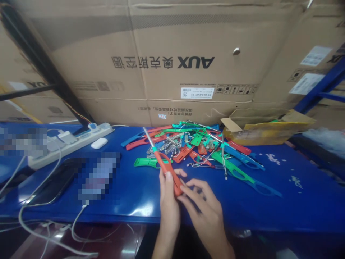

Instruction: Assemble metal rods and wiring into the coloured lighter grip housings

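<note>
An orange-red stick lighter [168, 169] with a green collar and a silver tube points up and to the left above the table's front part. My left hand [169, 198] is wrapped round its handle, thumb along the near face. At the handle's lower end, the fingers of my right hand [203, 203] are closed together against it; whether they pinch a small part there is hidden. Just beyond my hands lies a heap of lighter shells and parts [188, 144] in red, green and blue, with thin white wires. A green and blue casing [234, 169] sticks out to the right.
A yellow-taped cardboard box [261, 133] stands at the back right. Small white bits [272, 158] are scattered near it. On the left are a power strip [78, 140], a white earphone case [99, 143], two phones and cables. Large cartons [161, 32] wall off the back.
</note>
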Demonstrator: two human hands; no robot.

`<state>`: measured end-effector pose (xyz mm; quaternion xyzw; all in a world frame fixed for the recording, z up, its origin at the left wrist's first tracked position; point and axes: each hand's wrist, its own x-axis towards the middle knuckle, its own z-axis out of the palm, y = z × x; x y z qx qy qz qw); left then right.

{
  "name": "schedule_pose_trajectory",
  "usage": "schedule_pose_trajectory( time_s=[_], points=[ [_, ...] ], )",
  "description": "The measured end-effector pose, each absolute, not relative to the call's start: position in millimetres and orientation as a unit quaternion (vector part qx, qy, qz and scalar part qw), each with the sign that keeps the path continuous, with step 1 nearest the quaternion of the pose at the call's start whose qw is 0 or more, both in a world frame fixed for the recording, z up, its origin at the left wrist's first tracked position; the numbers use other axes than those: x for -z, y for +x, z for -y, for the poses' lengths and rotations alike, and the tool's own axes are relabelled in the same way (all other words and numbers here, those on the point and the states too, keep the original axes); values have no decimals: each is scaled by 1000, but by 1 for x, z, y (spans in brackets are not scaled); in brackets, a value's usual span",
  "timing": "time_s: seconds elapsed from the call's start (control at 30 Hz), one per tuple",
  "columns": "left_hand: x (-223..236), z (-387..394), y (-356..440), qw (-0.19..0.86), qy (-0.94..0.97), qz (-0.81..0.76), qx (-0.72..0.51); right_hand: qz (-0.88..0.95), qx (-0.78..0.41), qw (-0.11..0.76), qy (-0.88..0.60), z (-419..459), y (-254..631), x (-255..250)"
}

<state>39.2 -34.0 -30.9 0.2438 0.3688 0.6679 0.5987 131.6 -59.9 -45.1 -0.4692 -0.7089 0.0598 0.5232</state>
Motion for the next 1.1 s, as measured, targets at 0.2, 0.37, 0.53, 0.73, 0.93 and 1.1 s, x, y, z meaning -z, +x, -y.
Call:
schedule_pose_trajectory(
  time_s=[0.2, 0.37, 0.53, 0.73, 0.93, 1.1],
  points=[
    [24, 36, 36, 647, 279, -340, -623, 654, -84, 568, -493, 59, 132, 47],
    [23, 35, 31, 670, 265, -317, -616, 661, -165, 564, -467, 61, 133, 40],
    [22, 32, 30, 661, 240, -283, -652, 717, -102, 496, -479, 58, 164, 26],
    [17, 31, 28, 666, 222, -280, -656, 643, 35, 450, -619, 30, 258, 4],
    [17, 32, 27, 682, 220, -285, -636, 662, 50, 304, -683, 31, 269, 32],
    [19, 32, 28, 694, 237, -285, -617, 678, 142, 261, -672, 32, 239, 46]
  ],
)
